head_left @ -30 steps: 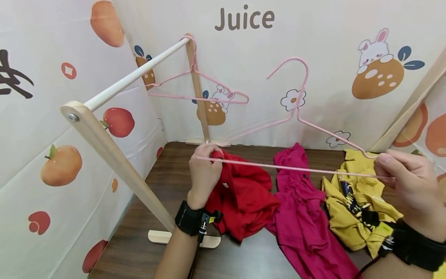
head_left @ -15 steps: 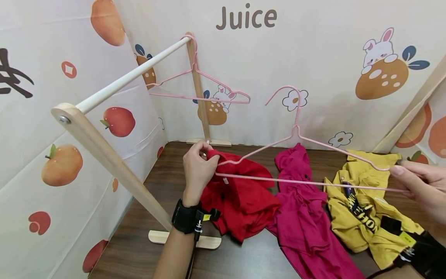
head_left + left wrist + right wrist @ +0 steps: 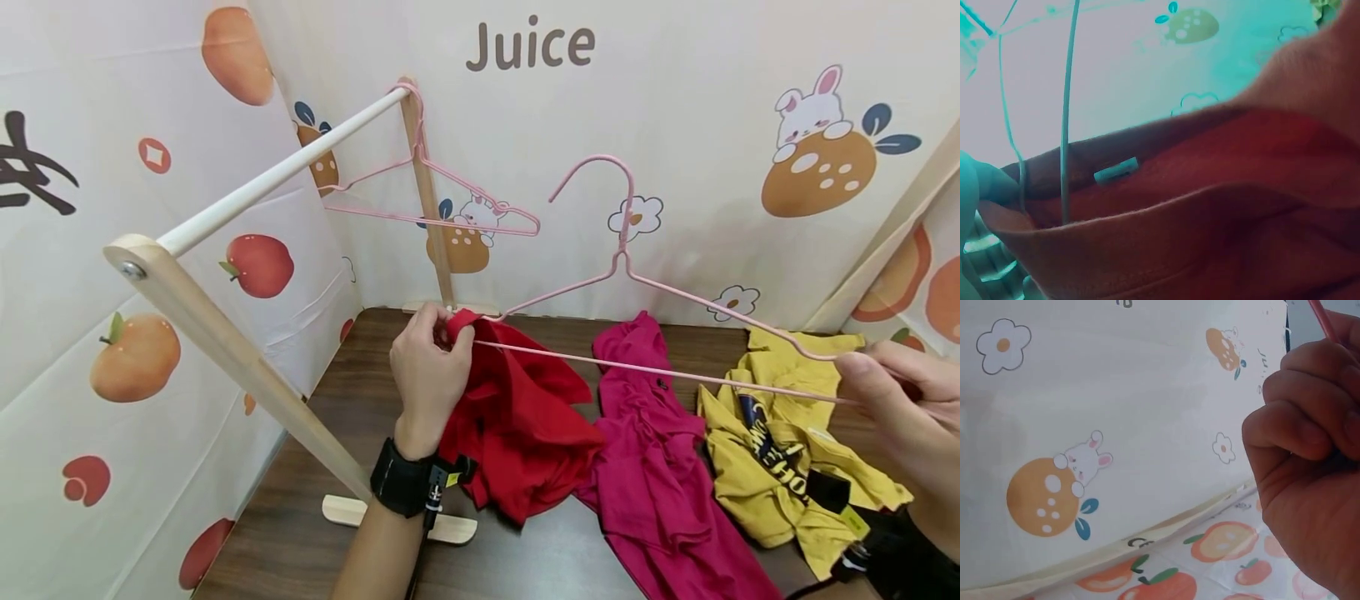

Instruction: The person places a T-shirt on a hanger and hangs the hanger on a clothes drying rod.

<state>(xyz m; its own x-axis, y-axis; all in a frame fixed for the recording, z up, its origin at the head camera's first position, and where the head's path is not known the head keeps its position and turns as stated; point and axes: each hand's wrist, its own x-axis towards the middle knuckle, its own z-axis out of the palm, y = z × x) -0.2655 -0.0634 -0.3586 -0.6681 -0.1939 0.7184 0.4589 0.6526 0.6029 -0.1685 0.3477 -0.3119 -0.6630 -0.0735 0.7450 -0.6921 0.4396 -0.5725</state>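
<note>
My left hand [image 3: 431, 367] pinches the edge of a crumpled red shirt [image 3: 525, 450]. My right hand [image 3: 907, 408] grips the right end of a pink clothes hanger [image 3: 622, 260], its hook upward. The hanger's left end is hidden at the red cloth by my left fingers. In the left wrist view the hanger's wires [image 3: 1067, 112] run down into the shirt's opening, beside a small pale label [image 3: 1116, 170]. Only curled fingers of the right hand [image 3: 1310, 444] and a bit of pink wire show in the right wrist view.
A wooden rack with a white rail [image 3: 285, 171] stands at the left, another pink hanger [image 3: 431, 221] on its far end. A magenta garment [image 3: 652, 450] and a yellow garment [image 3: 780, 442] with dark lettering lie on the brown table [image 3: 270, 517]. Printed cloth walls enclose the back and sides.
The hanger first dropped toward the red shirt, its left end coming down to the opening, then its hook rose slightly and shifted left. The left hand has lifted the shirt's edge over that end.
</note>
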